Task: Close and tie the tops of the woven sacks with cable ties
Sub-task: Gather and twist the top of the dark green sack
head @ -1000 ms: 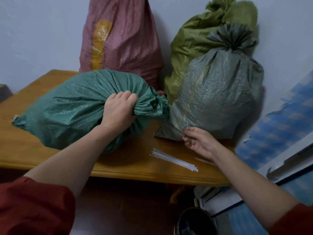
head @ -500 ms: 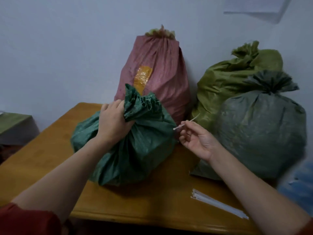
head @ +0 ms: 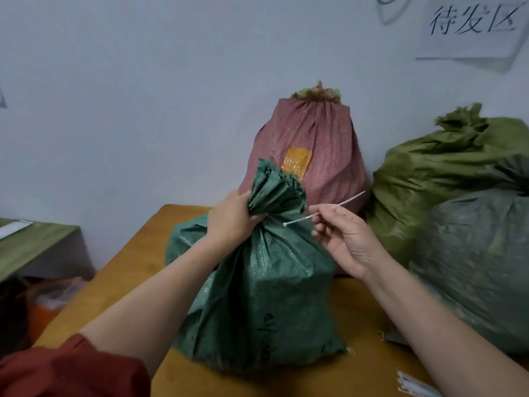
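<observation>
Spare ties point(head: 413, 386) lie on the table point(head: 114, 282), well below the right hand point(head: 343, 239). The green sack point(head: 266, 296) stands upright; the left hand point(head: 232, 222) grips its gathered neck, fingers curled tight round the pleats. Just beside them, the right hand pinches one cable tie point(head: 323, 209) between thumb and forefinger, its end near the neck. Wrapping seems next: the tie must circle the neck under the left fingers, then thread its head. Beyond the fingers stands a red sack point(head: 312, 138).
</observation>
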